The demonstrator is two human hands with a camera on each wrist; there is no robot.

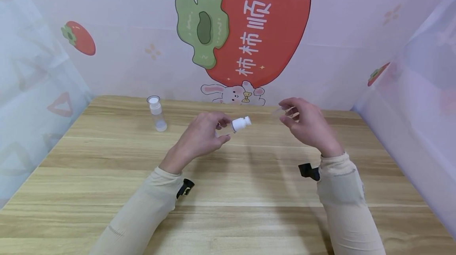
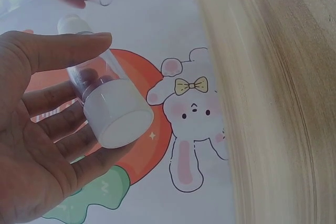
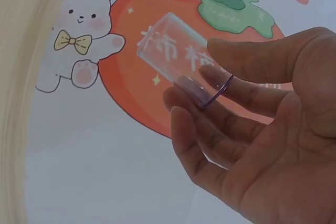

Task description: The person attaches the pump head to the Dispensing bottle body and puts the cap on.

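Note:
My left hand (image 1: 204,134) grips a small clear pump bottle (image 2: 116,109) by its body, thumb on one side and fingers round the other. The bottle lies tilted in the air, its white pump head (image 1: 241,124) pointing right and its white base facing the left wrist camera. To the right, my right hand (image 1: 307,123) pinches a clear plastic cap (image 3: 176,51) between thumb and fingers, near its rim. Cap and bottle are apart, both above the table. In the head view the cap is faint and partly hidden by the fingers.
A second clear bottle (image 1: 158,117) with a white pump top and a clear cap over it stands upright at the back left of the wooden table (image 1: 249,215). A printed cloth (image 1: 135,65) hangs behind the table, with more cloth along both sides.

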